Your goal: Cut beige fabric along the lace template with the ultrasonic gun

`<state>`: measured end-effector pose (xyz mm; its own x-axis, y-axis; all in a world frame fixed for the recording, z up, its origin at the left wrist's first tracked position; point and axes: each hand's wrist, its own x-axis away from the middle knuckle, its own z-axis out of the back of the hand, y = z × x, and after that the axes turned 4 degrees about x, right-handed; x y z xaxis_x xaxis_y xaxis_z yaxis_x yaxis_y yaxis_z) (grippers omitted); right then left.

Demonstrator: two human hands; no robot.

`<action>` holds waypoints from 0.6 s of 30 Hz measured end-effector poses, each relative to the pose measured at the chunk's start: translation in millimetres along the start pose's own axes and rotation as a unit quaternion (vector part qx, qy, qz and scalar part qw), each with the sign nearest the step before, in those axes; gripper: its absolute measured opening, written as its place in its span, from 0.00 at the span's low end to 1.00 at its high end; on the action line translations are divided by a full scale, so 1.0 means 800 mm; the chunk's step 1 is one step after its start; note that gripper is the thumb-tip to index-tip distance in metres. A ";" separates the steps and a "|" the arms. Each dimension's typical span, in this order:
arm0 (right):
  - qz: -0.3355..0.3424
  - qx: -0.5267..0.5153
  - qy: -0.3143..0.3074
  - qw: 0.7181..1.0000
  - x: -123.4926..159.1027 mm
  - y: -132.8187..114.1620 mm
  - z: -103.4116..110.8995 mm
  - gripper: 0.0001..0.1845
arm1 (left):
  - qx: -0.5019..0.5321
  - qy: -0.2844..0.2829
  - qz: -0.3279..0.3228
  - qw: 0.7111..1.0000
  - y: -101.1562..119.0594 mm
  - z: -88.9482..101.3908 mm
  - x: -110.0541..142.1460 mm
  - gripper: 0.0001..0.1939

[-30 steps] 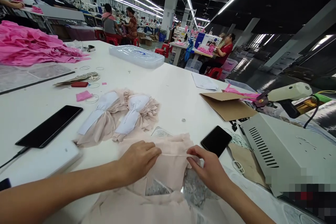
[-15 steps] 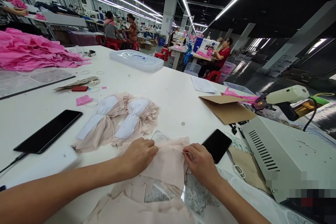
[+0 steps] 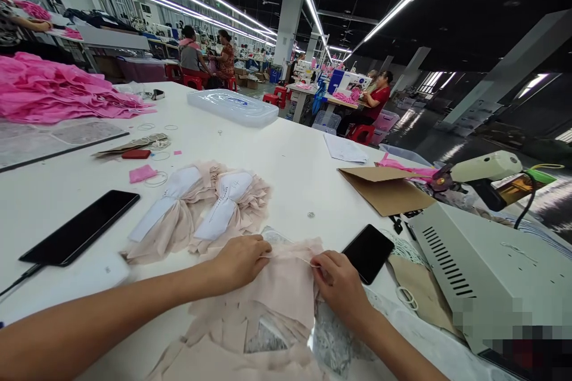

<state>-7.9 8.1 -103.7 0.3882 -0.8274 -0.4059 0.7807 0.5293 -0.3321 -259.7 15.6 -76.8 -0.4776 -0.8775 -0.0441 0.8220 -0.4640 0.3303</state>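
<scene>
A thin pale string [image 3: 295,259] runs between my hands, across the top of a beige fabric piece [image 3: 286,283]. My left hand [image 3: 243,259] pinches one end of the string at the fabric's upper left. At the upper right, the fingers of my right hand [image 3: 335,274] are closed on the other end. More beige fabric [image 3: 250,363] lies below, partly over a clear plastic sheet [image 3: 333,339]. Just beyond my left hand rest two gathered beige fabric bundles, each wrapped with a white paper strip [image 3: 223,205].
A black phone [image 3: 369,253] lies right of my right hand, beside a grey machine box [image 3: 482,274] and folded cardboard [image 3: 384,187]. At left are a larger black device [image 3: 80,227] and a pink fabric heap [image 3: 62,89]. A clear plastic lid [image 3: 232,108] sits farther back.
The view has shifted slightly. Both hands keep nearly the same place over the beige fabric, with the string still between them.
</scene>
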 end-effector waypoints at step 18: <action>0.098 -0.109 -0.099 0.984 -0.048 -0.025 0.026 0.11 | 0.000 0.214 -0.270 0.939 0.012 0.004 0.029 0.10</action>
<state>-28.4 25.4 -63.5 0.6256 -0.7144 -0.3137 0.5665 0.6923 -0.4470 -264.1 -9.0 -71.6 -0.6557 -0.4824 -0.5808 0.4955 -0.8554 0.1510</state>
